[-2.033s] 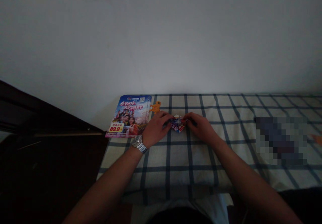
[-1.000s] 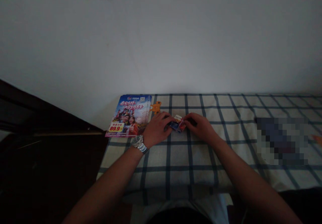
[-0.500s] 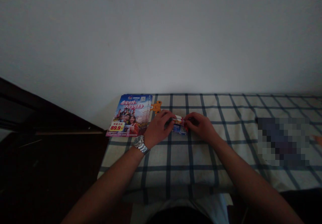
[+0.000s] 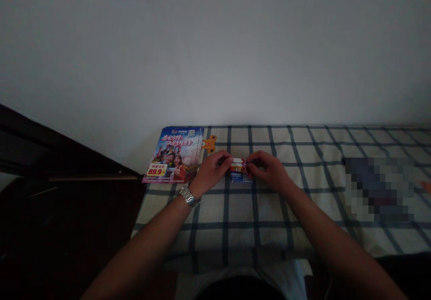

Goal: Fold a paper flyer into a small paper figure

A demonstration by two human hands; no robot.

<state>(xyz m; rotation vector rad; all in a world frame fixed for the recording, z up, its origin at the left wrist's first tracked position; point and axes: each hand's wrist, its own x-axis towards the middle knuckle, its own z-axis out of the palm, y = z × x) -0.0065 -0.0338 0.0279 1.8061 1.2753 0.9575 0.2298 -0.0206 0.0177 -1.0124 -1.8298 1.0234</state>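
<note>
Both hands are at the middle of a checked cloth (image 4: 240,210). Between them is a small folded leaflet (image 4: 238,165), printed in white, red and blue. My left hand (image 4: 211,172), with a metal watch on its wrist, pinches the leaflet's left end between thumb and fingers. At the right end, my right hand (image 4: 269,170) grips it with bent fingers. A blue printed part (image 4: 240,178) shows just below the pinched strip; whether it belongs to the same sheet I cannot tell. To the left lies a stack of colourful flyers (image 4: 178,152).
An orange cartoon bear figure (image 4: 209,144) is beside the stack's right edge. A pixelated dark item (image 4: 379,190) lies at the right, with part of another person's hand (image 4: 427,186) at the frame edge. A pale wall (image 4: 235,57) rises behind the cloth.
My left hand has shifted slightly, its fingers now drawn into a pinch at the leaflet's end. More of the leaflet's white and blue print shows. The flyer stack stays put.
</note>
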